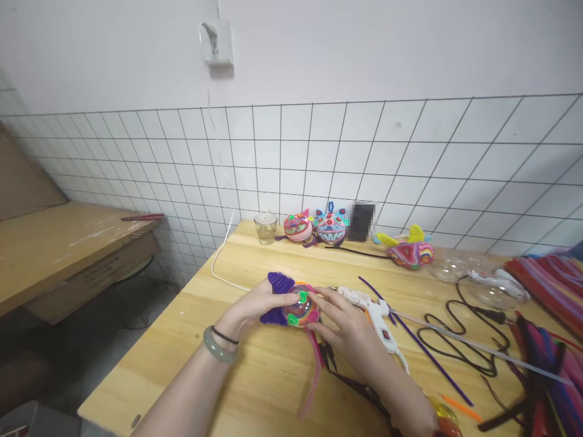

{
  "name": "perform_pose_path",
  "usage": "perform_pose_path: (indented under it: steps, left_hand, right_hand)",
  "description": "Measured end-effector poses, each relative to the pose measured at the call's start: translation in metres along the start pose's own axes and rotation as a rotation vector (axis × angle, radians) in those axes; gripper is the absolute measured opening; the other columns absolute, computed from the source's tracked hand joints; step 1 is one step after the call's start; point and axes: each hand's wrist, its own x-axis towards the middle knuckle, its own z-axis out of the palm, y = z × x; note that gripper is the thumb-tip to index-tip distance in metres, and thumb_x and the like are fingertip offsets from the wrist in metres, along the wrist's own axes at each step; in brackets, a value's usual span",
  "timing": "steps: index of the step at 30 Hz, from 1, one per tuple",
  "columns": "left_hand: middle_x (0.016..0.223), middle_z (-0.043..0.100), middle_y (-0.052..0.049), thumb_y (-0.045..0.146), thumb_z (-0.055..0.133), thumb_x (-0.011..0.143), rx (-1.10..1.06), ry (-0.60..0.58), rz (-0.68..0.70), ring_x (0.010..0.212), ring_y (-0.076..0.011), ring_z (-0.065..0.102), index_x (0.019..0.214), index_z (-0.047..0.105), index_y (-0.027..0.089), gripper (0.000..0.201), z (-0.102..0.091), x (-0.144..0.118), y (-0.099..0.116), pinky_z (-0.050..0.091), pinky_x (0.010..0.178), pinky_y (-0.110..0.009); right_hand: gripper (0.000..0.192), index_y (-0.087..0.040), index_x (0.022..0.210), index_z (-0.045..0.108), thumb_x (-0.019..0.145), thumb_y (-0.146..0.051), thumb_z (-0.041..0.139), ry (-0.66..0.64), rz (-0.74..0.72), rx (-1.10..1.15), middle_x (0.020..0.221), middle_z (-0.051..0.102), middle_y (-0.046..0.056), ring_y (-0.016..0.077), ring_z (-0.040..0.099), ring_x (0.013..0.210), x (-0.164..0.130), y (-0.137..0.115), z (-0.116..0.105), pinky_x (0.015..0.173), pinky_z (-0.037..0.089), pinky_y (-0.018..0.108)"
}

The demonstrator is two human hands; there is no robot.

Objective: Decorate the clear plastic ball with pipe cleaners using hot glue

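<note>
A clear ball wrapped in coloured pipe cleaners, a craft fish with a purple tail (pixel 279 284), sits between my hands above the wooden table. My left hand (pixel 259 303) grips it from the left, thumb across the ball near a green spiral. My right hand (pixel 342 320) closes its fingers on the ball's right side. A pink pipe cleaner (pixel 314 382) hangs below the fish. Just beyond my right hand lies a white hot glue gun (pixel 376 315) with a glue stick in its back. Purple pipe cleaners (pixel 432 355) lie to its right.
Along the wall stand a glass cup (pixel 265 228), a pink craft ball (pixel 298 227), a blue craft ball (pixel 331 226) and another craft fish (pixel 412 252). Clear plastic balls (pixel 449 269), a tangled black cord (pixel 455 331) and pipe cleaner bundles (pixel 551 282) lie right. A white cable (pixel 218 258) crosses the left edge.
</note>
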Motion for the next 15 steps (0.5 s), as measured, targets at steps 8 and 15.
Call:
perform_pose_path:
  steps: [8, 15]
  left_hand:
    - [0.093, 0.072, -0.002, 0.026, 0.078, 0.067, -0.029, 0.017, -0.001, 0.088, -0.0179, 0.064, 0.095, 0.069, 0.019, 0.03, 0.0021, 0.0003, -0.0009, 0.049, 0.082, -0.03]
    - [0.085, 0.068, 0.001, 0.023, 0.081, 0.059, -0.051, 0.151, -0.026, 0.082, -0.0164, 0.062, 0.089, 0.065, 0.018, 0.034, 0.0051, 0.0028, -0.0061, 0.047, 0.078, -0.03]
  right_hand:
    - [0.049, -0.015, 0.129, 0.054, 0.081, -0.016, 0.069, -0.033, -0.005, -0.034, 0.127, 0.059, 0.017, 0.0268, 0.058, 0.115, 0.0003, -0.0001, -0.0008, 0.094, 0.052, 0.041]
    - [0.045, -0.014, 0.124, 0.057, 0.081, -0.016, 0.069, -0.042, 0.035, -0.092, 0.11, 0.06, 0.016, 0.0269, 0.062, 0.098, -0.0006, -0.001, -0.0003, 0.082, 0.055, 0.042]
